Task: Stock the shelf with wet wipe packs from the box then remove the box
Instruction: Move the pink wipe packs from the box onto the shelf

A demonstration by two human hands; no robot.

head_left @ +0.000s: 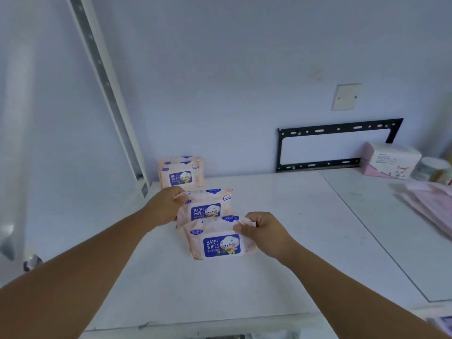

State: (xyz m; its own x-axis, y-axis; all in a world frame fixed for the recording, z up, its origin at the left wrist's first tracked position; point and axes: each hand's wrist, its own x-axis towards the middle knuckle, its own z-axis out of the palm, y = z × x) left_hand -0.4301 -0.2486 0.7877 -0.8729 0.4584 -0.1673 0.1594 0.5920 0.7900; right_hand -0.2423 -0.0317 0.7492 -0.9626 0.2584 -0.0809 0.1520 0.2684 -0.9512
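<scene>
Three pink wet wipe packs (pixel 209 207) upright in a row, white shelf (pixel 281 231)

Wet wipe packs: four in sight; two stacked at the back (pixel 181 176), one mid-shelf (pixel 208 207), one nearest (pixel 220 243). Hands: two (pixel 166 206) (pixel 263 232). Mask box: one (pixel 393 159). Black wall bracket: one (pixel 337 145). Wall plate: one (pixel 346 97).

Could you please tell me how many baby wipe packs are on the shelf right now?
4, possibly more hidden: two pink plastic baby wipe packs stacked at the wall, a middle pack held by the left hand, and the nearest pack held by the right hand.
</scene>
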